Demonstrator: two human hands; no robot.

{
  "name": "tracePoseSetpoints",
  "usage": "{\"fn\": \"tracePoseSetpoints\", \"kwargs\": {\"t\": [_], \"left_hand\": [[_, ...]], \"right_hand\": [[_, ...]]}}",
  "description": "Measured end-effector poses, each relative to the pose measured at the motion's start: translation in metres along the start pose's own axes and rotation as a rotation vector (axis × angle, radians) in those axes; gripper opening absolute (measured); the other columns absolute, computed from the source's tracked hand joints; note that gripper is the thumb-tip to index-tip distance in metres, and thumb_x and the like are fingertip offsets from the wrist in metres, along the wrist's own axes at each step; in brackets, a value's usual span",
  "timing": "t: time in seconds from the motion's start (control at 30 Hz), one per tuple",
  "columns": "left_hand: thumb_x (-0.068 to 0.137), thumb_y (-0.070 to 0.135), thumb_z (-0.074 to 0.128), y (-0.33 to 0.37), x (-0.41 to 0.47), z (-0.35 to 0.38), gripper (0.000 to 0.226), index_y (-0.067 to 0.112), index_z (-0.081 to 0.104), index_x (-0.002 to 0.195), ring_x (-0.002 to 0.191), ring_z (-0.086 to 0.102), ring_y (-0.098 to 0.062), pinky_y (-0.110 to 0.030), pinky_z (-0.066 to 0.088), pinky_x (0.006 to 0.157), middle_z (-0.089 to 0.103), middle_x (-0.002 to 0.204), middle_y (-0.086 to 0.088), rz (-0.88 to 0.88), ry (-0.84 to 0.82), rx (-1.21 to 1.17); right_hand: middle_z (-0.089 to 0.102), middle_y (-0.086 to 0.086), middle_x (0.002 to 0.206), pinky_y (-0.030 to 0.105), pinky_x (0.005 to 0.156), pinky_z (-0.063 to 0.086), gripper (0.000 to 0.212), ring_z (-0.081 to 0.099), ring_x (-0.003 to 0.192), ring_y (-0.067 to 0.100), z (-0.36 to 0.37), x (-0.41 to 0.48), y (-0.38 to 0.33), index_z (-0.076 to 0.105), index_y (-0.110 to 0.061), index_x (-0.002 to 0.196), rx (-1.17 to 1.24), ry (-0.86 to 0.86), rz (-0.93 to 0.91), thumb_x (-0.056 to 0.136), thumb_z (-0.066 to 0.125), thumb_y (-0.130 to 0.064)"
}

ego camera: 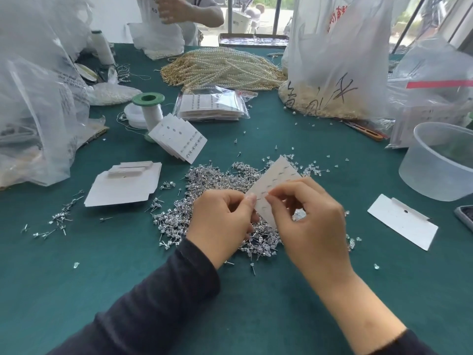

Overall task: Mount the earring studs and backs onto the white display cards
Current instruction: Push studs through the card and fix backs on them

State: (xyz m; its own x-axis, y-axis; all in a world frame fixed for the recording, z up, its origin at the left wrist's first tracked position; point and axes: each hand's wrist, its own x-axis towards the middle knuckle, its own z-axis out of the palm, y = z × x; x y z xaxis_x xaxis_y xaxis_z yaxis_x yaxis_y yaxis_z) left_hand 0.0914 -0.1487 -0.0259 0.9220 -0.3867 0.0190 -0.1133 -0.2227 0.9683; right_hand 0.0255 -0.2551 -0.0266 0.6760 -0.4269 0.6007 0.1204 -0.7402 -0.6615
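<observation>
White display card [277, 179] held tilted above the stud pile [204, 201], long axis running up-right, left hand [222, 221] pinching its lower edge, right hand [304, 213] pinched at its face.

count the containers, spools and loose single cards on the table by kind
clear plastic tub: 1
green-topped spool: 1
white thread cone: 1
single blank card lying alone at right: 1
card held in the hands: 1
total: 5

A jewellery-packing workshop: green counter [76, 290] heaped with studs [204, 180], pearl strands [225, 67] (plus bulk bags [340, 60]).
</observation>
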Motion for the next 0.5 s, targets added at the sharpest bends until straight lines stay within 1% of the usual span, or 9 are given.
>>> {"fn": "tracePoseSetpoints", "kwargs": {"t": [0.07,0.13,0.2,0.27,0.37,0.43,0.5], "left_hand": [[0.087,0.014,0.057,0.0,0.001,-0.001,0.033,0.011,0.064,0.054,0.039,0.054,-0.01,-0.02,0.045,0.041,0.064,0.051,-0.001,-0.006,0.018,0.014],[0.087,0.017,0.057,-0.001,0.002,-0.002,0.036,0.013,0.064,0.052,0.04,0.056,-0.013,-0.024,0.048,0.045,0.066,0.054,-0.008,-0.005,0.037,0.054],[0.086,0.018,0.057,-0.002,0.003,-0.002,0.037,0.012,0.063,0.051,0.042,0.057,-0.017,-0.028,0.051,0.048,0.067,0.057,-0.013,-0.002,0.053,0.071],[0.086,0.019,0.058,-0.002,0.003,-0.002,0.036,0.01,0.064,0.051,0.044,0.058,-0.021,-0.031,0.053,0.052,0.067,0.057,-0.014,0.006,0.057,0.084],[0.085,0.019,0.058,-0.001,0.002,0.0,0.034,0.009,0.064,0.053,0.049,0.061,-0.028,-0.04,0.055,0.057,0.067,0.056,-0.013,0.032,0.058,0.106],[0.084,0.018,0.059,-0.001,0.002,0.0,0.034,0.011,0.064,0.052,0.05,0.06,-0.028,-0.042,0.055,0.059,0.066,0.054,-0.012,0.054,0.06,0.12],[0.084,0.018,0.059,-0.001,0.003,0.0,0.033,0.013,0.065,0.051,0.048,0.058,-0.025,-0.041,0.054,0.058,0.065,0.052,-0.011,0.075,0.059,0.134]], "right_hand": [[0.061,-0.001,0.068,0.009,0.061,0.039,0.014,0.051,0.059,0.01,-0.003,0.002,0.005,0.065,-0.01,0.072,-0.08,0.05,0.054,0.073,0.069,0.003],[0.063,0.0,0.068,0.006,0.063,0.037,0.013,0.053,0.057,0.01,-0.008,0.005,0.011,0.065,-0.011,0.073,-0.131,0.103,0.117,0.074,0.067,0.002],[0.064,-0.002,0.068,0.006,0.063,0.038,0.012,0.055,0.061,0.008,-0.01,0.007,0.012,0.066,-0.013,0.074,-0.098,0.112,0.154,0.075,0.066,0.0],[0.065,-0.002,0.07,0.01,0.063,0.042,0.012,0.057,0.067,0.008,-0.009,0.005,0.008,0.066,-0.012,0.076,-0.04,0.082,0.128,0.075,0.066,0.0],[0.064,0.001,0.072,0.016,0.064,0.045,0.008,0.056,0.067,0.011,-0.001,0.0,0.0,0.065,-0.008,0.077,0.003,0.014,0.012,0.075,0.065,0.0],[0.062,0.003,0.074,0.015,0.063,0.044,0.004,0.055,0.063,0.01,0.003,-0.003,-0.002,0.065,-0.006,0.075,0.007,-0.037,-0.052,0.075,0.064,-0.002],[0.061,0.005,0.079,0.013,0.061,0.043,0.005,0.056,0.06,0.013,0.006,-0.004,-0.002,0.067,-0.006,0.075,0.005,-0.075,-0.056,0.076,0.068,-0.002]]}}
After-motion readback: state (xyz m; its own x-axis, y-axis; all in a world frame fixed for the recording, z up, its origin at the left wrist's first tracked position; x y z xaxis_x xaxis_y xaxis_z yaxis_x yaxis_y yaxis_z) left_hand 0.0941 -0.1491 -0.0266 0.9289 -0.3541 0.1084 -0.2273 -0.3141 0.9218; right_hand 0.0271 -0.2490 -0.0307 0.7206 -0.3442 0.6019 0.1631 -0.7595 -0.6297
